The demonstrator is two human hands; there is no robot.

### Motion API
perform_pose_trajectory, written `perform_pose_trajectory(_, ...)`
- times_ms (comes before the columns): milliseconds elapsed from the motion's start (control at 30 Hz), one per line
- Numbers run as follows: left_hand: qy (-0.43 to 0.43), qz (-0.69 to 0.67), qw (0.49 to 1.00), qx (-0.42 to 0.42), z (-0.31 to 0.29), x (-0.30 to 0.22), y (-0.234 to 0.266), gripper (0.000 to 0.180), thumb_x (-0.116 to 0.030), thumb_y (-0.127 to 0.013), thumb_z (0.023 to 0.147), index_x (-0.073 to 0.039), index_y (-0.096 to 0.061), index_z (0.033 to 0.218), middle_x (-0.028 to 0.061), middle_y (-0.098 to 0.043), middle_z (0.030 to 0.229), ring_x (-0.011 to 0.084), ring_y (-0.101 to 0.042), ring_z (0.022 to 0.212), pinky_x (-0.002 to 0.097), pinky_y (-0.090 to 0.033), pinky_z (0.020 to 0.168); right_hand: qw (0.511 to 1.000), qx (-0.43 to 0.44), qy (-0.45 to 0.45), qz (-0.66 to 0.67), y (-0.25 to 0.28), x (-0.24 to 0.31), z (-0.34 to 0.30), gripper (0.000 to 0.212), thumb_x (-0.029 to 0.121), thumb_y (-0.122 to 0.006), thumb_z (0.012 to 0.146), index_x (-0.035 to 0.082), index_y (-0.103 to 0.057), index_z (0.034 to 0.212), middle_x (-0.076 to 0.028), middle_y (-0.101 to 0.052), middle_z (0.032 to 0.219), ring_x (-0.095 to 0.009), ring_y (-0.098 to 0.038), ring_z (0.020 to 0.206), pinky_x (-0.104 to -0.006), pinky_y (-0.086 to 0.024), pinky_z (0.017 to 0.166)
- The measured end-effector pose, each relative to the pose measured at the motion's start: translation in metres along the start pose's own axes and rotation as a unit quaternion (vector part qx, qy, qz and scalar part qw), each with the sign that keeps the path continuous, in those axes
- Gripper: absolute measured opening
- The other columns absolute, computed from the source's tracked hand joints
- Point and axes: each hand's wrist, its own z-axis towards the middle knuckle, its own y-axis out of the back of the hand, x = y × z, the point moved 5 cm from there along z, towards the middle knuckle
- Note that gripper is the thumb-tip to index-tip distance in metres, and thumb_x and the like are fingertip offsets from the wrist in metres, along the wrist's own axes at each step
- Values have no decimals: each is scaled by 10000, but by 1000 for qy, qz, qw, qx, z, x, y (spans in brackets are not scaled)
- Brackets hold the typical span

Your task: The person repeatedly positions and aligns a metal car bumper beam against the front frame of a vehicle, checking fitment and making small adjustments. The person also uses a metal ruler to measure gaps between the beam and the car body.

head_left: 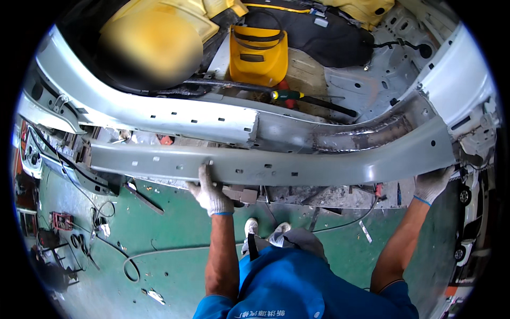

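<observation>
One long grey panel (329, 169) spans the middle from nine to three o'clock, just on the six o'clock side of the pale car sill (175, 118). I count seven small slots and one round hole in it.

Two gloved grips meet its lower edge. The left grip (211, 195), near eight o'clock, shows spread fingers, one fingertip on the panel's face; the right grip (431, 185), at three o'clock, touches the lower corner. Fingers are partly hidden at both, so I cannot tell how far either closes.

One yellow welding mask (258, 66) lies at twelve o'clock, and one green-and-yellow tool handle (287, 95) at one. Two white shoes (252, 227) show at six, partly covered by clothing.

A yellow form (154, 45) between ten and eleven is too blurred to identify. The blue shirt (297, 274), cut off at six o'clock, carries white lettering.
</observation>
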Motion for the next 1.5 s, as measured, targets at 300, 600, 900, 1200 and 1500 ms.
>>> perform_pose_trajectory(300, -13, 7, 1000, -7, -21, -8, 47, 832, -275, -776, 926, -160, -328, 1617, 129, -553, 1481, 299, -595, 1274, 531, -540, 980, 998, 61, 30, 3, 41, -2, 4, 743, 651, -531, 1015, 93, -531, 1506, -110, -555, 1527, -309, -516, 1395, -506, -396, 1185)
perform_pose_trajectory(600, -48, 25, 998, 26, -40, -21, 11, 719, -379, -711, 960, -105, -418, 1557, 140, -613, 1398, 306, -616, 1228, 529, -533, 980, 996, 41, 22, 76, 26, 19, 43, 600, 593, -553, 1043, 118, -594, 1407, -90, -624, 1398, -276, -569, 1291, -502, -422, 1137)
perform_pose_trajectory(900, -96, 101, 989, 48, -95, -7, 96, 409, -269, -705, 965, -29, -615, 1284, 103, -682, 1195, 235, -631, 1061, 411, -533, 885, 993, -53, 2, 108, 245, 53, -87, 730, 639, -398, 1076, 39, -571, 1455, -124, -666, 1370, -295, -634, 1234, -491, -499, 1088)
perform_pose_trajectory(1200, -107, 161, 981, 10, -148, -29, 137, 921, -386, -822, 856, -177, -342, 1614, 94, -578, 1405, 281, -560, 1230, 574, -488, 949, 983, -76, -119, 114, 327, 16, -125, 759, 652, -500, 1036, 129, -451, 1584, -109, -554, 1524, -297, -531, 1387, -523, -436, 1158)
perform_pose_trajectory(1500, -129, 120, 983, -46, -192, -72, 205, 1017, -361, -845, 855, -100, -266, 1650, 139, -542, 1450, 300, -583, 1215, 509, -546, 899, 988, -36, -130, 72, 265, 14, -105, 819, 646, -574, 998, 103, -431, 1594, -122, -451, 1613, -346, -450, 1456, -561, -355, 1204)
